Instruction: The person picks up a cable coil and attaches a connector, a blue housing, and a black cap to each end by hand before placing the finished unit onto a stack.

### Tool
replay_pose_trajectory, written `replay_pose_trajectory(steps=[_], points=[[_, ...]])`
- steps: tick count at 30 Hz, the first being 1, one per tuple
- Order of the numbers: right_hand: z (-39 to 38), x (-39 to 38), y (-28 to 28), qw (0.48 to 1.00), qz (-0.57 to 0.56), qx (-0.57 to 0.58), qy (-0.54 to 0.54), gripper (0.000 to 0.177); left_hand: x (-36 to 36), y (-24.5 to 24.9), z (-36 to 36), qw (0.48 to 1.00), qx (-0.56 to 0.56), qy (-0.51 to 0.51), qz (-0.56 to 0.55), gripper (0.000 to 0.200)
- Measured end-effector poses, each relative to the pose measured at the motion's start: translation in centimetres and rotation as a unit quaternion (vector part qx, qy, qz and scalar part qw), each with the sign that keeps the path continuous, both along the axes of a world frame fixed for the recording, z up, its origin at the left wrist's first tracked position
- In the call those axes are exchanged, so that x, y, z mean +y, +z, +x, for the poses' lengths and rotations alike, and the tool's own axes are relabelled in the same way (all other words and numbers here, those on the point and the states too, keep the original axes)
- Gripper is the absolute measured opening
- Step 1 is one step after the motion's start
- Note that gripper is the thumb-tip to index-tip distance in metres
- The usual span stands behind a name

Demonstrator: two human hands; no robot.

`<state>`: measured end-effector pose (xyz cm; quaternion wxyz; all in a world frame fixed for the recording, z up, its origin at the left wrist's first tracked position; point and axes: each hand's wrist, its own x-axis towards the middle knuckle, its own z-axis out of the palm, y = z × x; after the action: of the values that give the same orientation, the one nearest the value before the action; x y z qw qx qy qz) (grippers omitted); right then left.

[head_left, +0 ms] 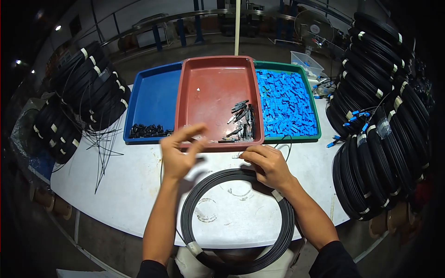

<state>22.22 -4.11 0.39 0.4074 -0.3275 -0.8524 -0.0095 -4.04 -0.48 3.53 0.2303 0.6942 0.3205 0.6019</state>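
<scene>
Our cable coil (187, 215) lies flat on the surface (125, 185) at the near edge, white tape bands (194, 249) on. We see no fitting on it, so we judge most work lies ahead. Our right hand (269, 164) rests on the coil's far arc, fingers bunched, pinching what looks like its loose end. Our left hand (178, 153) hovers before the red tray (208, 88), fingers loosely spread, empty.

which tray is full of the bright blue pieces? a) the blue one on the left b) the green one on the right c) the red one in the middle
b: the blue pieces fill the green tray at the right end of the row.
</scene>
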Motion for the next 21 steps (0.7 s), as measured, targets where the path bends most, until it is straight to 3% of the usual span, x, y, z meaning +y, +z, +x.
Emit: replay_pose_trajectory(steps=[2,4,8,11,14,16,21], points=[[0.0,0.1,-0.1,1.0,-0.007,-0.004,0.005,0.046,0.9,1.2,-1.9,0.993,-0.104,0.051,-0.01,0.022],[0.1,0.0,-0.1,1.0,-0.001,-0.001,0.007,0.045,1.9,2.2,-3.7,0.989,-0.103,0.105,-0.01,0.022],[-0.2,-0.1,0.3,1.0,-0.004,0.005,0.014,0.04,4.6,3.1,-4.7,0.993,-0.05,0.107,-0.028,0.022],[-0.1,0.0,0.1,1.0,-0.012,-0.002,0.011,0.04,6.2,3.7,-4.5,0.986,0.121,0.109,-0.041,0.022],[0.0,0.1,0.0,1.0,-0.019,-0.012,0.012,0.04,7.6,3.8,-4.1,0.94,0.321,0.117,-0.008,0.022],[-0.1,0.3,-0.1,1.0,-0.017,-0.01,0.015,0.041,8.2,3.7,-3.4,0.933,0.341,0.098,-0.054,0.023],[-0.1,0.3,0.2,0.999,-0.038,-0.015,0.016,0.044,10.5,1.5,-2.3,0.882,0.469,0.052,0.007,0.021]])
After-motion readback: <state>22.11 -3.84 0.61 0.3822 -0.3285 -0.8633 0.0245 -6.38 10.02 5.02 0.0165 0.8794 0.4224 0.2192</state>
